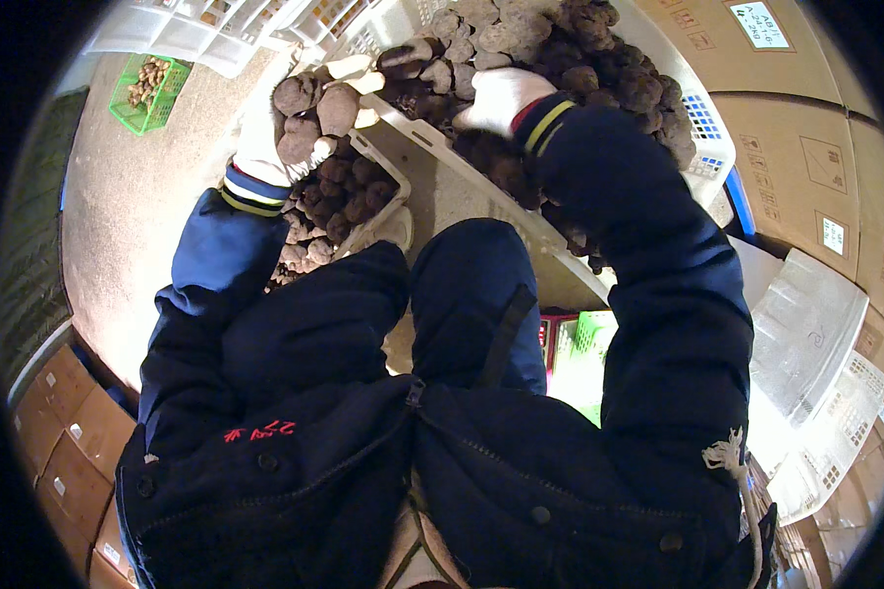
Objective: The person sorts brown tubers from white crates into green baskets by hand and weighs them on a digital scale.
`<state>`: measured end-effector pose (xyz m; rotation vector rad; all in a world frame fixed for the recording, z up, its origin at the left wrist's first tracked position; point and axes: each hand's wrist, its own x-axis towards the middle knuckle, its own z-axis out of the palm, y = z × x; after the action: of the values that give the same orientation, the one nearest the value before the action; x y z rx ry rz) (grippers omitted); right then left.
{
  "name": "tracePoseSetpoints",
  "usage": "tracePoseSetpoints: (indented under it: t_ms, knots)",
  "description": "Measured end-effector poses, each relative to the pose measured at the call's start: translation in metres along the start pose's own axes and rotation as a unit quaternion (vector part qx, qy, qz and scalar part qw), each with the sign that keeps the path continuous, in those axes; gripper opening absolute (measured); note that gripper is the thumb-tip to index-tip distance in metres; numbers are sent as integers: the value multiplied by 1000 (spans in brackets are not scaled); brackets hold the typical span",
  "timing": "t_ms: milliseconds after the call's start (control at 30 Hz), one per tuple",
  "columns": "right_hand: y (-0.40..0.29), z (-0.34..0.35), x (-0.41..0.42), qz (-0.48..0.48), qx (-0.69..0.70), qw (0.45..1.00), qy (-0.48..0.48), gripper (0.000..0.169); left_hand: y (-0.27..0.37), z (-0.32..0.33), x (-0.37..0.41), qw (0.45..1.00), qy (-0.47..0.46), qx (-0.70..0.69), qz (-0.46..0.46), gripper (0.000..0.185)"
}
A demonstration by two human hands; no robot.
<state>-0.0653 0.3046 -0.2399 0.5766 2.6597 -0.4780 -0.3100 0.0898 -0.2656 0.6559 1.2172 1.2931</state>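
My left hand (pixel 264 151), in a white glove, is palm up with fingers spread around several brown, rounded pieces of produce (pixel 337 110), perhaps mushrooms or tubers. It is above a smaller pale crate (pixel 396 193) of similar dark pieces, some lighter and smaller near its front. My right hand (pixel 508 94), also gloved in white, reaches into a large white plastic basket (pixel 479 180) heaped with dark brown pieces (pixel 619 81). Its fingertips are partly hidden among them, so whether it grasps one does not show.
Stacked cardboard cartons (pixel 781 154) bearing writing stand at the right. Below them lean white plastic crates (pixel 810 331). A green basket (pixel 140 96) of small light brown pieces sits on the floor at upper left. More cartons (pixel 74 434) are lower left; white crates (pixel 184 33) are at the top.
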Motion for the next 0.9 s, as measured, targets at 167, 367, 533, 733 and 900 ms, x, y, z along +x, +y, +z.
tracePoseSetpoints:
  t_ms: [167,367,533,733,900]
  knots:
    - [-9,23,15,64,-53,997,4,30,30,42,5,933,-139,-331,-24,55]
    - [47,-40,28,-174,111,978,-24,24,7,8,1,946,-110,-304,-3,53]
    - [37,-31,16,-304,27,927,219,32,-7,5,5,985,-91,-88,118,51]
    - [-22,16,19,-183,-25,976,119,27,-7,10,7,902,-164,-392,78,49]
    - [34,-7,28,-299,363,880,62,60,13,14,4,947,-114,-299,10,53]
